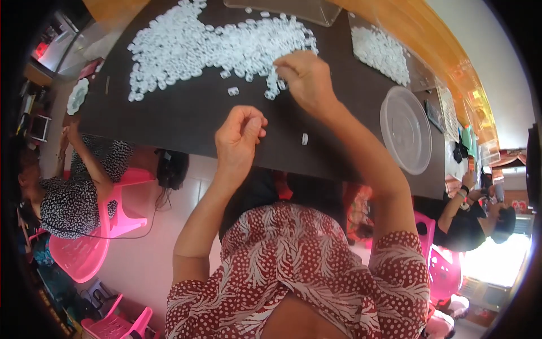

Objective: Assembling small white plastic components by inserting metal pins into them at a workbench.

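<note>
A big heap of small whitish plastic pieces (175,48) spreads over the far half of the dark table (169,116). My right hand (307,79) reaches to the heap's right edge, fingers curled and pinched together beside a few pieces; what is between the fingertips is hidden. Nearer to me, my left hand (240,135) is raised over the table with its thumb pressed against the curled fingers. Whether it holds a piece, I cannot make out. One loose piece (233,91) lies between the heap and my left hand; another loose piece (305,139) rests below my right forearm.
At the right stands a clear tray holding more whitish pieces (381,53), with a round clear plastic lid (405,130) nearer to me. Another clear tray (288,8) is at the far edge. One person (73,198) sits at left, another (474,217) at right.
</note>
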### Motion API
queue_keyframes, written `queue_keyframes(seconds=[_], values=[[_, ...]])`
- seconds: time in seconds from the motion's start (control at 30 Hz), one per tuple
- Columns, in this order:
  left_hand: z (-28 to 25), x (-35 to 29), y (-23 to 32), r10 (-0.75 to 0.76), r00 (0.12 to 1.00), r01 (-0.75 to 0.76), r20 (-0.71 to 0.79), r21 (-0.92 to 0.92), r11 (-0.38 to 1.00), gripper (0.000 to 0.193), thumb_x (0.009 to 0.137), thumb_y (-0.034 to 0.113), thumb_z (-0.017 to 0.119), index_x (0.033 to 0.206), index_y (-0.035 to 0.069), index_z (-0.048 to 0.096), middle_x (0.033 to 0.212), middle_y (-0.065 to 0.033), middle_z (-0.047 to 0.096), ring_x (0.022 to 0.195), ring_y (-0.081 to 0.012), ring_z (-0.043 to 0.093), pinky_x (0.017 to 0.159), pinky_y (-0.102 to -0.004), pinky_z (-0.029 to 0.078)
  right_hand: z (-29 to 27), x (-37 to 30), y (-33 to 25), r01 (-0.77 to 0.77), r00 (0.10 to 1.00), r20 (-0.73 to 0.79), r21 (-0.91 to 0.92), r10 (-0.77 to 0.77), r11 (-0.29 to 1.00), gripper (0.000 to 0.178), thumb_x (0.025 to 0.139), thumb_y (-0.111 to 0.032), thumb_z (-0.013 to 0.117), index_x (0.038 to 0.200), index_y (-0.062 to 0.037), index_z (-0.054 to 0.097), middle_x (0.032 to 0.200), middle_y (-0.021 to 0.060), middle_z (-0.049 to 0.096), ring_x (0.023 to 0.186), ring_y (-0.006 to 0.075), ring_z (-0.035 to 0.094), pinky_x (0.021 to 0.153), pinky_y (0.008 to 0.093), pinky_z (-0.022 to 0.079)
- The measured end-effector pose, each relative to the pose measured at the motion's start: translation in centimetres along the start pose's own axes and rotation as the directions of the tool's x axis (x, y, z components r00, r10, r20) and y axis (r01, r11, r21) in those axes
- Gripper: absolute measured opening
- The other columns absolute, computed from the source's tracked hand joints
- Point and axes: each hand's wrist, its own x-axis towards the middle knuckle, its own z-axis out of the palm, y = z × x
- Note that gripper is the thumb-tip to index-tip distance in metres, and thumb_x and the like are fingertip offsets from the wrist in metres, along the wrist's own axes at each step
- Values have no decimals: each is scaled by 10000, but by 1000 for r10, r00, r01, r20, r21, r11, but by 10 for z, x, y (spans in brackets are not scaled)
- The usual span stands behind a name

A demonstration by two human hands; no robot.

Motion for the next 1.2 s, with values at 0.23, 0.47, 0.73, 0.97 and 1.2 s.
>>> queue_keyframes(seconds=[0.23,0.47,0.73,0.97,1.2], values=[[41,-7,10,440,798,-601,412,599,529,209,717,50,680,924,45,649,844,-73,583,724,-223,561,625,-330,470,-36,-43,15,-210,977,-25,101,213,972,83,737,-58,631,809,-44,669,744,99,624,724,261,583,658,342,464],[79,7,-11,388,665,-742,638,624,247,28,666,62,566,682,47,549,769,-107,487,749,-246,494,634,-340,433,-59,-66,6,-370,923,-26,221,385,902,104,743,-29,635,841,-29,668,745,100,620,716,232,585,649,309,464],[64,0,-1,312,740,-673,596,658,338,180,677,26,636,783,52,493,738,-92,488,698,-267,533,592,-368,447,-56,-77,16,-340,937,-20,176,349,924,98,729,-45,637,823,-39,663,743,88,621,716,244,581,656,328,464],[37,-5,13,122,962,-222,244,442,869,133,754,-13,652,817,13,537,726,-65,541,612,-161,535,576,-258,440,-47,-67,18,-169,985,33,-21,169,985,127,729,-29,655,853,-51,667,764,88,606,732,236,573,657,321,460],[28,-13,4,13,997,-26,70,187,982,157,786,-25,625,936,8,588,772,-30,565,669,-90,540,609,-226,440,-35,-66,21,-24,999,42,-215,34,976,139,691,-38,690,822,-76,662,695,81,549,702,263,536,623,365,445]])
